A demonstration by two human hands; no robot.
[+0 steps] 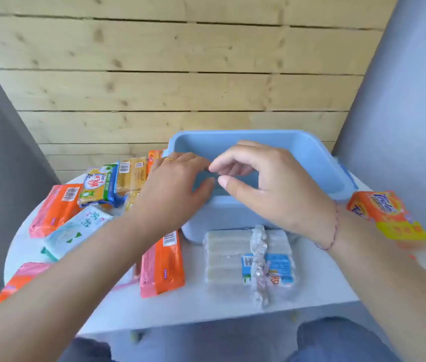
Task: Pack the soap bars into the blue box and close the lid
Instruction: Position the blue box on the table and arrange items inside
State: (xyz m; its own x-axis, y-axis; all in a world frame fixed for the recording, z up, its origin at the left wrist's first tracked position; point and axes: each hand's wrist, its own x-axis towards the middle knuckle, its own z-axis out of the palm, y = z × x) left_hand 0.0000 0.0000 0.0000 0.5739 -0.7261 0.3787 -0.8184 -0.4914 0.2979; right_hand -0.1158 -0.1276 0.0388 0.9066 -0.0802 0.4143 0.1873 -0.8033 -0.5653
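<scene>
The blue box (pixel 308 155) stands open at the middle back of the white table (pixel 206 307), and what I can see of its inside holds no soap. My left hand (pixel 172 189) rests on the box's near rim with fingers curled over it. My right hand (pixel 272 184) hovers over the same rim, fingers apart, holding nothing. Wrapped soap bars lie around: an orange-pink pack (pixel 162 265) and a clear white pack (pixel 251 259) in front of the box, an orange pack (pixel 55 210), a white-green pack (pixel 76 231) and yellow packs (pixel 131 173) to the left.
An orange and yellow pack (pixel 389 215) lies at the right edge of the table. Another pink-orange pack (pixel 21 278) sits at the near left edge. A wooden plank wall (pixel 180 74) stands close behind the table. My knees are below the front edge.
</scene>
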